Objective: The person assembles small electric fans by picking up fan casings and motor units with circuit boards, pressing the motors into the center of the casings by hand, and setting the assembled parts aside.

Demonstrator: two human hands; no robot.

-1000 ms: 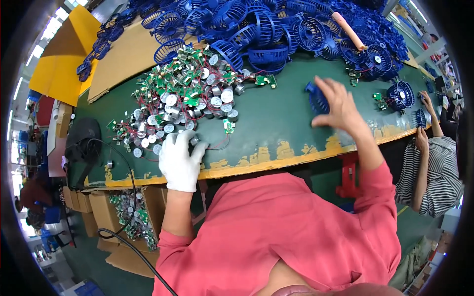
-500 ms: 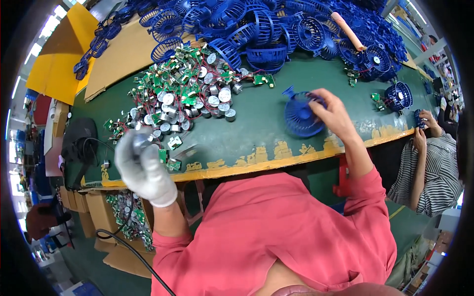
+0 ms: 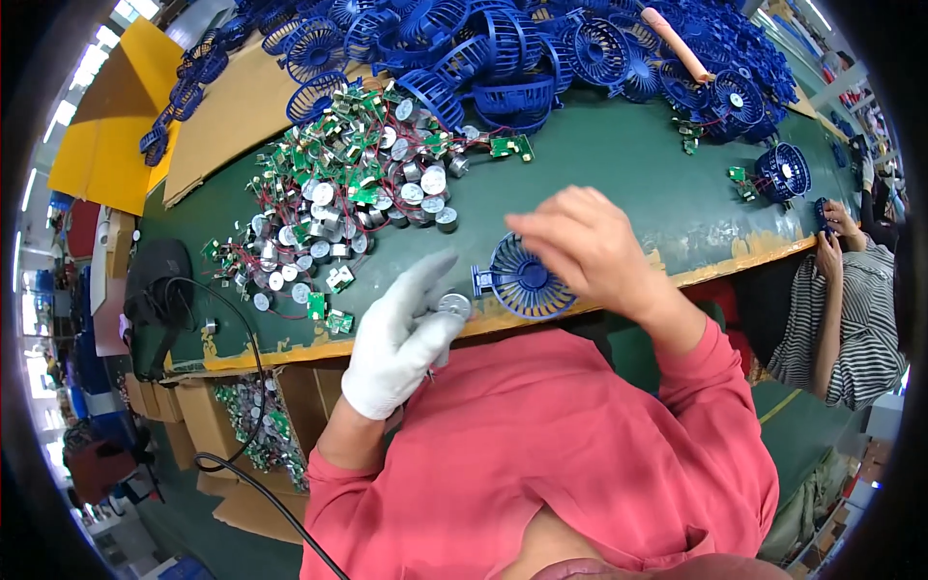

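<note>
My left hand, in a white glove, grips a small round silver motor between thumb and fingers, its flat face showing. Just right of it, a blue fan housing lies at the table's front edge, slatted round side up and its small hinge tab pointing left. My bare right hand hovers over the housing's upper right side. Its fingers stretch leftward with nothing visible in them; whether they touch the housing I cannot tell.
Motors wired to green circuit boards form a heap at left. Blue fan housings pile up behind. A motor-fitted housing stands at right. A black cable hangs over the left edge. Another person works at far right.
My left hand has moved right with the motor, toward the housing. The housing has come left and nearer and turned over, and my right hand has let go of it.
</note>
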